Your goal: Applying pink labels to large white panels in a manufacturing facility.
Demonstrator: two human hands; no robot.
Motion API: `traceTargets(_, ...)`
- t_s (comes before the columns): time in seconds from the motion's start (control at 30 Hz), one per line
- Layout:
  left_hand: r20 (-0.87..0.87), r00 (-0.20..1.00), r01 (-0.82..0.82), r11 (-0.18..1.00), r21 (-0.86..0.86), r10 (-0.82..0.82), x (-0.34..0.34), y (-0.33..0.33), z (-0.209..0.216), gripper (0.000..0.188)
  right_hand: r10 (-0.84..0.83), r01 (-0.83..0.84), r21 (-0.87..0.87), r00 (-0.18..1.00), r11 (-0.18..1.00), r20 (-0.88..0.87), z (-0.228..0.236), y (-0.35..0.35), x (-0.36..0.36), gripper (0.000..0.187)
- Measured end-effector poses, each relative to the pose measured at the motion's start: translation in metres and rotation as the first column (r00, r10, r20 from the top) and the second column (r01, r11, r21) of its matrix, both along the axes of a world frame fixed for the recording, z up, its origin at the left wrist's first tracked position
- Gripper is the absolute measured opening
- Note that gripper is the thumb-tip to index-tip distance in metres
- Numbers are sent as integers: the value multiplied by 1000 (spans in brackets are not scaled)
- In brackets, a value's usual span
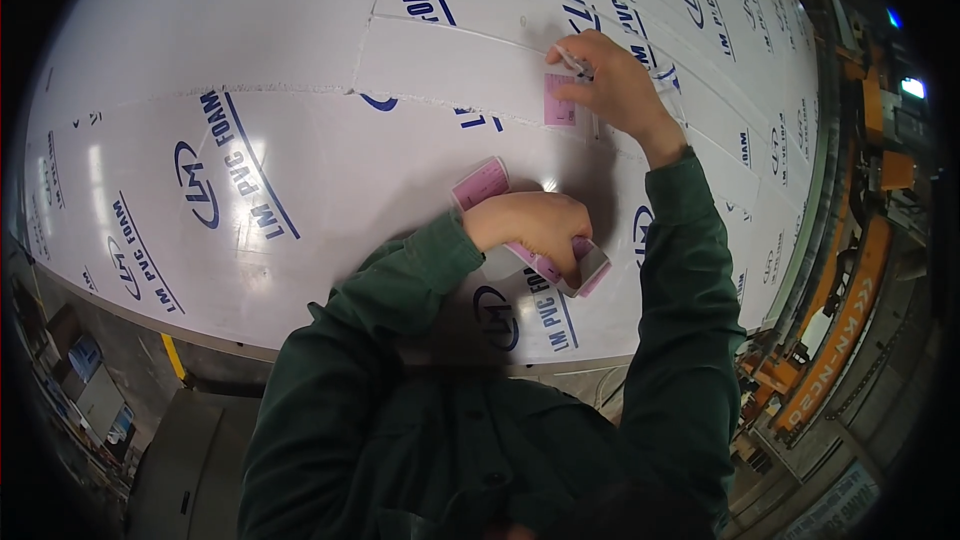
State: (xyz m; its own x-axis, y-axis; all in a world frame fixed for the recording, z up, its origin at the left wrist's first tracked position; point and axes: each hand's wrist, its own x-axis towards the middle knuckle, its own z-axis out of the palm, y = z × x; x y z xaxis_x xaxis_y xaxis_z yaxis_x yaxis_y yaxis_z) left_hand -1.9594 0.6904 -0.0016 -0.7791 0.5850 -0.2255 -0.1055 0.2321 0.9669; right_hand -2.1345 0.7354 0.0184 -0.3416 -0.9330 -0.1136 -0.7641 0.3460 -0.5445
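A grey cabinet stands lower left, orange machinery and bright light right.

The white sheets look like smooth, glossy plastic, their cut edges rough; the pink labels resemble paper; 2 green sleeves are matt cloth; the orange beam looks like painted metal.
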Motion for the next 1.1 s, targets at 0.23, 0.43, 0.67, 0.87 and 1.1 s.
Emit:
traceTargets(0.23, -28, 1000, -3, 1000, -3, 3, 0, 1, -2, 39, 123, -123, 57, 992, 991, 9, -7, -7, -5, 23)
traceTargets(0.43, 12, 1000, 15, 1000, -19, -15, 0, 1, 0, 35, 209, -206, 37, 974, 978, -87, -9, -12, -6, 12)
traceTargets(0.67, 15, 1000, -9, 1000, -13, 10, 0, 0, 2, 38, 203, -206, 53, 977, 977, 58, 4, 0, -7, 14)
traceTargets(0.87, 9, 1000, -21, 999, -29, 21, -1, 3, -3, 38, 199, -196, 77, 980, 978, -28, 4, -2, -15, 11)
traceTargets(1.1, -513, 688, -579, 815, 38, 513, 3, 15, -24, 32, 128, -125, 154, 992, 980, -10, 27, 7, -19, 16)
